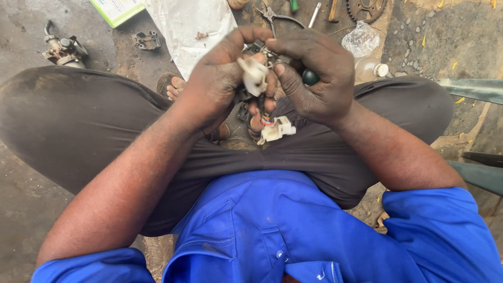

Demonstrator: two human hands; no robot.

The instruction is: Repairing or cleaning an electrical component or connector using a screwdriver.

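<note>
— White plastic, is that what sits at the centre?

— Yes: a white plastic connector (pixel 253 75), held up between both hands above the crossed legs of a seated person. The left hand (pixel 220 78) curls around it from one side, fingers bent in and closed on the dark wiring and parts behind it. The right hand (pixel 319 78) comes in from the other side, its thumb (pixel 288 84) pressed against the connector's edge.

— So the grip is closed on both sides?

— Both hands are pressed together around the bundle, with the connector standing out in the narrow gap between the thumbs. A dark round knob (pixel 310 77) shows inside the right fist.

— And below the hands?

— A second white connector (pixel 277 129) hangs on short coloured wires just under the wrists, over the dark trousers (pixel 94 120). A bare foot (pixel 175 86) shows beside the left hand.

— What lies around on the ground?

— A white plastic sheet (pixel 191 26) ahead of the knees, a green-edged box (pixel 116 9) near it, a small metal carburettor (pixel 63 50) well off to the left. Pliers (pixel 277 17), a sprocket (pixel 365 8), and a clear plastic bottle (pixel 367 65) lie beyond the right hand. The blue shirt (pixel 272 230) fills the foreground.
</note>
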